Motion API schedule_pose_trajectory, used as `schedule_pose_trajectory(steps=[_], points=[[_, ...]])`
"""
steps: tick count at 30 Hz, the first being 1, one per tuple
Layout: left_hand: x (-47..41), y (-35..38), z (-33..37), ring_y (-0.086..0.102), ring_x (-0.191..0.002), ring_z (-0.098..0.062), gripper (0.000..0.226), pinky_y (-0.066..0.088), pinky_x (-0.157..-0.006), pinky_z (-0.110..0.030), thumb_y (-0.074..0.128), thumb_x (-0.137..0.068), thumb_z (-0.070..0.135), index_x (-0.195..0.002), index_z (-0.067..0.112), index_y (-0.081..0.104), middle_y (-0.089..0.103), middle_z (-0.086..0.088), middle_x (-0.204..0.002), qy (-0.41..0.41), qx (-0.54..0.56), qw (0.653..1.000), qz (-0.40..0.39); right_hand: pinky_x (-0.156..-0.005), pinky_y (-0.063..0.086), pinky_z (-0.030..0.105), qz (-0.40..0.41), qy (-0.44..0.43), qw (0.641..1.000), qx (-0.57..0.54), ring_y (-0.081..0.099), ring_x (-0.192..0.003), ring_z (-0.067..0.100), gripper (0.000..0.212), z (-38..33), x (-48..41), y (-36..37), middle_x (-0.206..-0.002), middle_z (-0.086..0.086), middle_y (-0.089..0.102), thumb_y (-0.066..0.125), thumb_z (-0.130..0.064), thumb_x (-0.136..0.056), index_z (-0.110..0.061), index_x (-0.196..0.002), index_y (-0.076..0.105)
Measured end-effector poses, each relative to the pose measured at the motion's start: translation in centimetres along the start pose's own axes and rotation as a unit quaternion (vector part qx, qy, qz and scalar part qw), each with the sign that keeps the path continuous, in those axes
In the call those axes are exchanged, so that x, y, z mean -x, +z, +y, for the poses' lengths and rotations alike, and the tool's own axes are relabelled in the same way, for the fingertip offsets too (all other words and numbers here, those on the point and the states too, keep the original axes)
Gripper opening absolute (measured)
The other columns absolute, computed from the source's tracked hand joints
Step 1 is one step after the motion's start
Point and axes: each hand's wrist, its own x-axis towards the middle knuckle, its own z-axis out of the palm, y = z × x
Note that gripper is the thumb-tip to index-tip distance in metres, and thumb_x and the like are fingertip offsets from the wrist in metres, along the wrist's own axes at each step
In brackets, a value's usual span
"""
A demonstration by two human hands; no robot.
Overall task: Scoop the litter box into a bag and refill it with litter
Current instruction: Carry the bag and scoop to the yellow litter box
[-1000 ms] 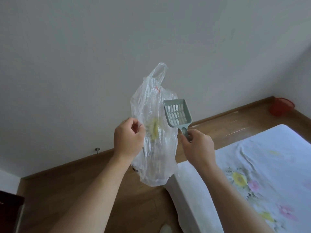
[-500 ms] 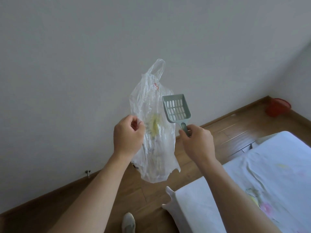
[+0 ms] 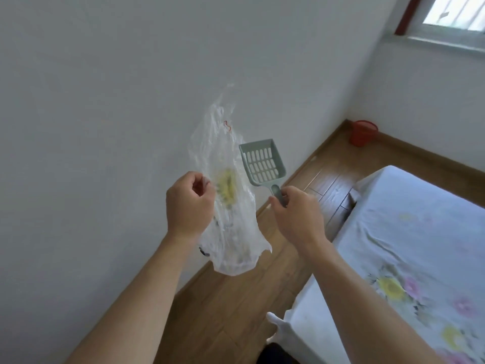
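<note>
In my left hand (image 3: 189, 203) I see a thin, clear plastic bag (image 3: 225, 195), crinkled and faintly glossy. My right hand (image 3: 295, 216) grips a grey-green litter scoop (image 3: 262, 162) of smooth, matt moulded plastic. Beyond both grips the wall (image 3: 105, 101) looks matt and painted; beneath them the wood-look floor (image 3: 231, 306) has a soft sheen (planks with visible grain). Right of the scoop lies a floral cloth sheet (image 3: 409, 232), wrinkled.

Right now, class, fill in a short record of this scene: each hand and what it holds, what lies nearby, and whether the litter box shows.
left hand: shut on clear plastic bag, held up in the air
right hand: grips the handle of the grey-green litter scoop, scoop empty
bed: at right, floral sheet
red bin: in far corner, on wooden floor
litter box: not in view
</note>
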Motion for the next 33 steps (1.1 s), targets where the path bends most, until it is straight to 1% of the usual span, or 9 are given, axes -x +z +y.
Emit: schedule_pose_trajectory(steps=[3,7,11,14,18,21,24,29,33], points=[[-2.6,2.0,0.3,0.055,-0.059,-0.011,0.018,0.041,-0.053,-0.013,0.063,-0.083,0.012,-0.067,0.016,0.057,0.059,0.003,-0.063,0.014,0.017,0.999,-0.033,-0.052,0.04,0.021,0.031,0.026,0.999,0.008,0.056,-0.058,0.008,0.019,0.6,-2.0,-0.2,-0.067,-0.01,0.06,0.061,-0.034,-0.093,-0.02,-0.081,0.065],[-5.9,5.7,1.1,0.053,-0.057,-0.011,0.018,0.04,-0.053,-0.013,0.063,-0.083,0.011,-0.067,0.016,0.057,0.058,0.002,-0.062,0.037,0.028,0.996,-0.07,-0.056,0.052,0.028,0.065,0.056,0.996,0.007,0.061,-0.059,0.009,0.018,2.0,-5.5,-0.4,-0.07,-0.009,0.065,0.062,-0.035,-0.091,-0.019,-0.083,0.067],[-9.4,10.2,1.7,0.055,-0.058,-0.011,0.018,0.043,-0.055,-0.017,0.064,-0.082,0.012,-0.067,0.018,0.057,0.059,0.004,-0.063,0.052,0.034,0.993,-0.098,-0.057,0.049,0.025,0.087,0.066,0.994,0.017,0.06,-0.061,0.008,0.018,4.0,-9.9,-0.3,-0.07,-0.008,0.066,0.062,-0.035,-0.091,-0.02,-0.082,0.065],[-12.6,13.5,2.3,0.057,-0.061,-0.011,0.017,0.046,-0.057,-0.02,0.065,-0.082,0.013,-0.068,0.018,0.058,0.06,0.005,-0.064,0.057,0.031,0.992,-0.11,-0.054,0.046,0.022,0.101,0.082,0.992,0.005,0.06,-0.059,0.007,0.017,5.3,-13.8,-0.5,-0.07,-0.009,0.065,0.062,-0.034,-0.092,-0.02,-0.081,0.065],[-17.0,18.0,4.2,0.057,-0.061,-0.01,0.016,0.043,-0.057,-0.016,0.065,-0.082,0.013,-0.068,0.018,0.059,0.061,0.006,-0.064,0.069,0.033,0.99,-0.119,-0.054,0.051,0.024,0.115,0.089,0.989,0.005,0.06,-0.058,0.007,0.017,6.8,-19.0,-1.3,-0.071,-0.01,0.065,0.063,-0.034,-0.091,-0.02,-0.084,0.067],[-19.7,21.2,6.0,0.058,-0.062,-0.012,0.015,0.048,-0.059,-0.022,0.065,-0.081,0.013,-0.068,0.018,0.059,0.061,0.005,-0.065,0.079,0.044,0.988,-0.129,-0.055,0.056,0.028,0.132,0.094,0.987,0.003,0.063,-0.06,0.009,0.018,8.1,-22.5,-2.2,-0.076,-0.008,0.069,0.063,-0.035,-0.091,-0.019,-0.086,0.069],[-21.9,24.2,7.1,0.058,-0.062,-0.013,0.016,0.049,-0.06,-0.026,0.065,-0.081,0.013,-0.068,0.019,0.059,0.061,0.005,-0.065,0.085,0.052,0.984,-0.146,-0.056,0.058,0.032,0.15,0.112,0.982,0.007,0.064,-0.059,0.012,0.021,9.5,-25.3,-2.9,-0.075,-0.008,0.069,0.062,-0.038,-0.091,-0.019,-0.084,0.068],[-25.7,29.3,8.6,0.059,-0.063,-0.014,0.016,0.048,-0.06,-0.023,0.066,-0.082,0.013,-0.069,0.019,0.06,0.061,0.005,-0.066,0.098,0.068,0.977,-0.178,-0.059,0.06,0.035,0.165,0.144,0.975,0.027,0.065,-0.06,0.014,0.021,11.5,-30.2,-3.6,-0.075,-0.008,0.07,0.062,-0.04,-0.09,-0.021,-0.084,0.068],[-29.5,34.1,9.7,0.058,-0.062,-0.014,0.016,0.047,-0.06,-0.023,0.066,-0.083,0.014,-0.069,0.019,0.059,0.061,0.005,-0.065,0.114,0.09,0.969,-0.202,-0.065,0.059,0.035,0.19,0.162,0.968,0.036,0.065,-0.061,0.013,0.022,12.6,-34.8,-4.2,-0.075,-0.008,0.071,0.061,-0.038,-0.091,-0.019,-0.087,0.071]])
